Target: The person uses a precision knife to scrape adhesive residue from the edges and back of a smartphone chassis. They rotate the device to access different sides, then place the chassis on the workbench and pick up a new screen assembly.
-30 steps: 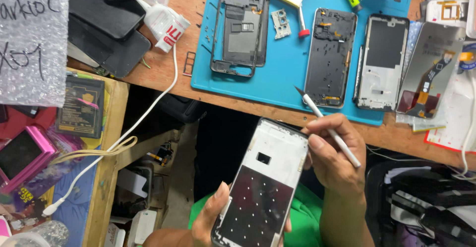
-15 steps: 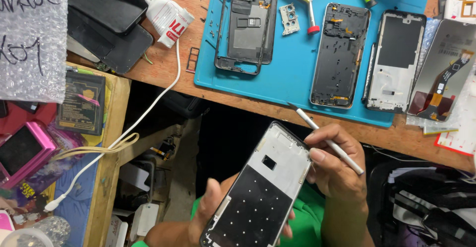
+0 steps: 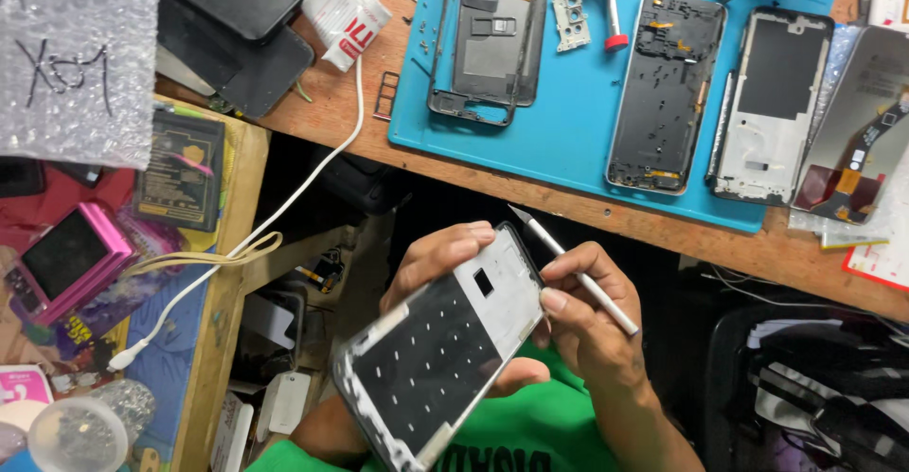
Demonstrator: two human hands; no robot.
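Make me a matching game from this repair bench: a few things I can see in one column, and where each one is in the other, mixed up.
Things:
1. phone frame
2. thin pointed tool
3. pink gadget
4. white cable

Places:
A. on the cluttered shelf at the far left
B. held in the left hand
C. trailing from the wooden bench down to the left
D. held like a pen in the right hand

Pairs: 1-B, 2-D, 3-A, 4-C
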